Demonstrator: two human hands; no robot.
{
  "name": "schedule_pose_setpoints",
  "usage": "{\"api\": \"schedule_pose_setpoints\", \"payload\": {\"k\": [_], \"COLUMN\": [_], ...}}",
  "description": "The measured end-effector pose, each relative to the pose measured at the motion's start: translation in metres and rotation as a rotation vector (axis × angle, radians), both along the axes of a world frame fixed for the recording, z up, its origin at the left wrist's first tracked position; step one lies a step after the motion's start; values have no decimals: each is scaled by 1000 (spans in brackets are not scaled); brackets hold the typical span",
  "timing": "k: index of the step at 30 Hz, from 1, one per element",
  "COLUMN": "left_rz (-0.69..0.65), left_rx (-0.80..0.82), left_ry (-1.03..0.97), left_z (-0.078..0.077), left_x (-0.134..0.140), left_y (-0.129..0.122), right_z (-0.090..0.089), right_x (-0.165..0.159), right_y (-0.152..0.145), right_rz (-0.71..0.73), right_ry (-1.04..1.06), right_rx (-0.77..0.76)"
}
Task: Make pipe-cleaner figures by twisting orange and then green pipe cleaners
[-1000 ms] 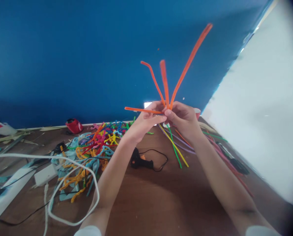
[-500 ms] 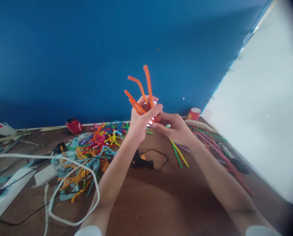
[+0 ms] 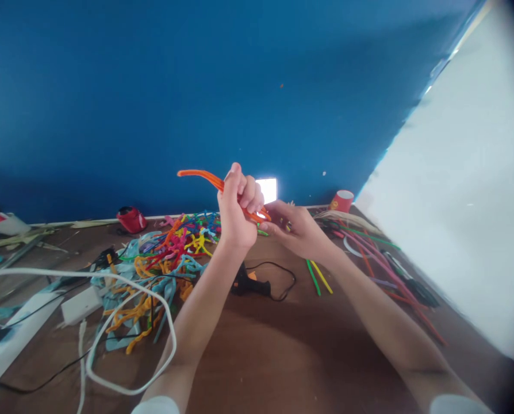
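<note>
Blue wall [image 3: 153,103] fills the upper part of the frame, behind a brown table [image 3: 257,356]. Near the middle of the frame, the left hand [image 3: 238,213] is closed around orange fuzzy stems [image 3: 202,174], whose bunched ends point to the left. At their other end is the right hand [image 3: 299,229]; whether it pinches them, I cannot tell. Below lies a black glue gun [image 3: 259,287].

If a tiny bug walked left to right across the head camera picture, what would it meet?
White rectangular box → dark-topped red object → bare left hand gripping thin, fuzzy orange stems → bare right hand → red-and-white round cup.
</note>
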State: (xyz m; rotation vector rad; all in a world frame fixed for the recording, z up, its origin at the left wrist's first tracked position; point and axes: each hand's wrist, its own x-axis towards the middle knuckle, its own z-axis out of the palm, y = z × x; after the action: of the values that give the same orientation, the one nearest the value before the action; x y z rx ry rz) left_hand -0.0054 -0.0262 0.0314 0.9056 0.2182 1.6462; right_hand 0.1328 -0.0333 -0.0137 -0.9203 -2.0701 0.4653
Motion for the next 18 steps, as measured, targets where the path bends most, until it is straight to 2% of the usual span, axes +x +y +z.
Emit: {"api": "schedule_pose_setpoints", "payload": {"k": [4, 10, 14, 18], "left_rz": [19, -21, 19, 45], "left_rx": [-38, -2, 4, -6], "left_ry": [37, 18, -31, -75], "left_z": [-1, 1, 7, 12], "left_x": [3, 0, -9, -15], "left_y": [-3, -3, -5, -10], "right_z": [-4, -2, -2, -4], "right_x": [-1, 3, 9, 8], "right_y": [2, 2, 6, 7], "right_rz": [-20, -126, -135, -110], "right_ry": [-106, -265, -350, -365], "right_rx": [61, 138, 205, 178]}}
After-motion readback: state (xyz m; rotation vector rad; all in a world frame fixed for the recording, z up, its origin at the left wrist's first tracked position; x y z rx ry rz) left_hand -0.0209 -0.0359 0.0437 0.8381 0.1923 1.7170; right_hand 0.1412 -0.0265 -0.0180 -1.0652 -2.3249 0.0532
